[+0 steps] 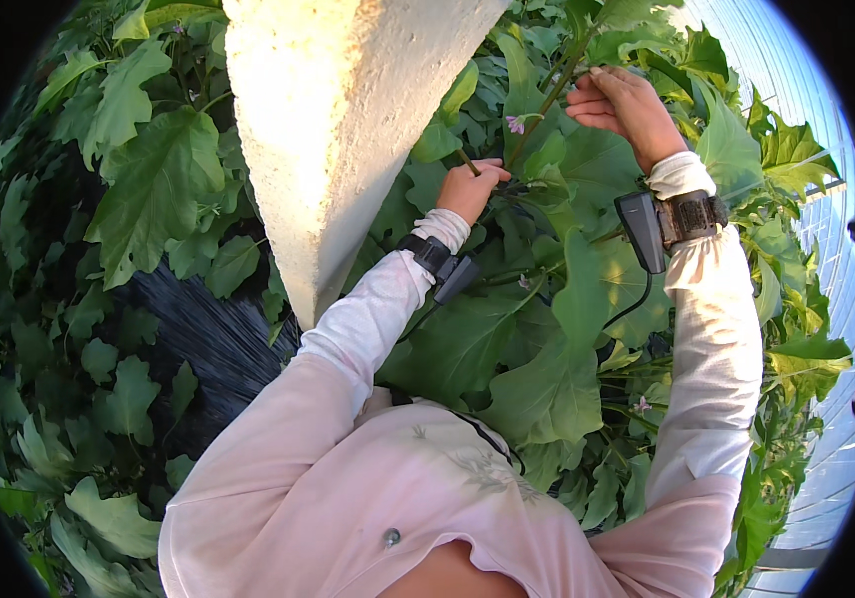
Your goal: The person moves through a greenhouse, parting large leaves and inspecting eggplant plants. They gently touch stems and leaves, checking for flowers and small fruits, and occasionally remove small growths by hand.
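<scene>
My left hand point(470, 188) is closed around a thin green-brown plant stem point(468, 162), just right of the pale pillar. Higher up and to the right, my right hand point(610, 101) is at a taller stem point(554, 93), with thumb and forefinger together near it and the other fingers loosely extended; whether they pinch anything is too small to tell. A purple flower point(515, 124) hangs from the tall stem between my hands. Broad lobed leaves point(580, 299), like those of eggplants, spread below both hands. Each wrist carries a strapped black device with a cable.
A thick, rough, pale pillar point(322, 112) rises close on the left of my left hand. Dense leafy plants point(165, 179) stand beyond it, above dark ground sheeting point(203, 336). At the far right is a translucent ribbed greenhouse wall point(831, 276).
</scene>
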The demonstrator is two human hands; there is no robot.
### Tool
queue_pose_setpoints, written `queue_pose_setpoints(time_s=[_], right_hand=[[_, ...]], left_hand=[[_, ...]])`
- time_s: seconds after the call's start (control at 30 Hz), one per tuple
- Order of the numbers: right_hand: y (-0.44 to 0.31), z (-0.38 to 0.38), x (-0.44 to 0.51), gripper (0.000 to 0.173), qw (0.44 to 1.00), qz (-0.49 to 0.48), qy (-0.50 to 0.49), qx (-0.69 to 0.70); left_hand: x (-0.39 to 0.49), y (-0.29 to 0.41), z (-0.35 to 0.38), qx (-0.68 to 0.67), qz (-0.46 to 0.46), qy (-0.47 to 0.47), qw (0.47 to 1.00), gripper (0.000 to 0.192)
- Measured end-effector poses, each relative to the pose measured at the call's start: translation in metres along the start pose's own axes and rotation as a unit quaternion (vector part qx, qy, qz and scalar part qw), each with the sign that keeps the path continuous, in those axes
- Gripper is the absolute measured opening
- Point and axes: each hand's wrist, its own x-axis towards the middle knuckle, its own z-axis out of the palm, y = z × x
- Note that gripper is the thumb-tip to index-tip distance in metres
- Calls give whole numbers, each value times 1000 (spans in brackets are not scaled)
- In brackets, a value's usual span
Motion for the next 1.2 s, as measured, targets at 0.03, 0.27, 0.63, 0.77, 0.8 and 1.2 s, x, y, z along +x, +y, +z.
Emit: queue_pose_setpoints(time_s=[0.03, 0.27, 0.63, 0.77, 0.8, 1.2], right_hand=[[-7, 10, -6, 34, 1000, -19, -22, -13], [-22, 36, -32, 30, 996, -56, -64, -7], [-35, 24, -54, 22, 955, -43, -47, -289], [-26, 12, -78, 50, 962, 139, -92, -215], [-20, 8, -81, 57, 960, 177, -75, -204], [44, 67, -89, 19, 972, -156, 138, 109]], left_hand=[[1, 0, 3, 6, 13, 19, 1000, 30], [28, 9, -8, 12, -111, -237, 965, 31], [0, 23, 19, -67, -13, -152, 986, 20], [-14, 21, 27, -144, -35, -29, 988, 14], [-15, 20, 28, -169, -45, -31, 984, 15], [-18, 5, 13, -314, -102, -94, 939, 30]])
